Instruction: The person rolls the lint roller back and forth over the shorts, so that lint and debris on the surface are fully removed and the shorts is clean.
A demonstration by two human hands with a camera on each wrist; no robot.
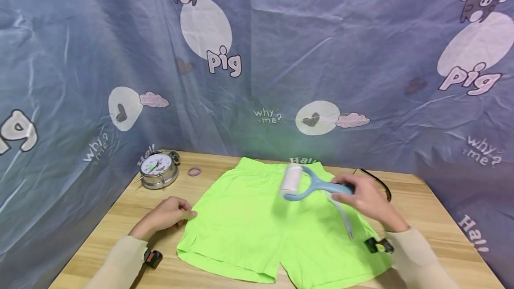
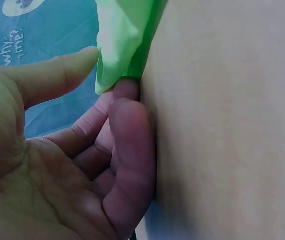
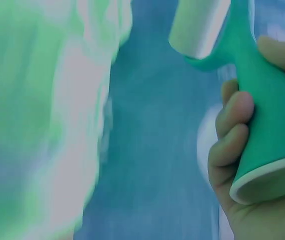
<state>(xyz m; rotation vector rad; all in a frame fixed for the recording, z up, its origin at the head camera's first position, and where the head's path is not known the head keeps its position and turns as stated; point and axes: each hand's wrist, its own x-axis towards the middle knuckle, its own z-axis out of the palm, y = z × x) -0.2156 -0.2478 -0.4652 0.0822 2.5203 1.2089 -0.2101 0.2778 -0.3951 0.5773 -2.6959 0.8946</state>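
Note:
Bright yellow-green shorts [image 1: 241,217] lie spread flat, waistband toward the back, a pale drawstring [image 1: 343,217] trailing over one leg. At their left side edge, my left hand [image 1: 170,214] pinches the fabric [image 2: 120,45] between thumb and fingers; the other fingers curl close to the tabletop in the left wrist view. My right hand [image 1: 363,197] grips the blue handle of a lint roller [image 1: 317,184]. Its white roll [image 1: 292,180] hangs over the upper part of the shorts. The right wrist view shows that roll [image 3: 200,27] raised off the cloth, with fingers wrapped around the handle [image 3: 267,115].
On the wooden table [image 1: 116,222], a silver twin-bell alarm clock [image 1: 158,171] stands at the back left. Beside it lies a purple ring [image 1: 194,171]. A thin black curved band [image 1: 377,179] lies behind my right hand. A blue printed curtain [image 1: 261,79] closes off the back and sides.

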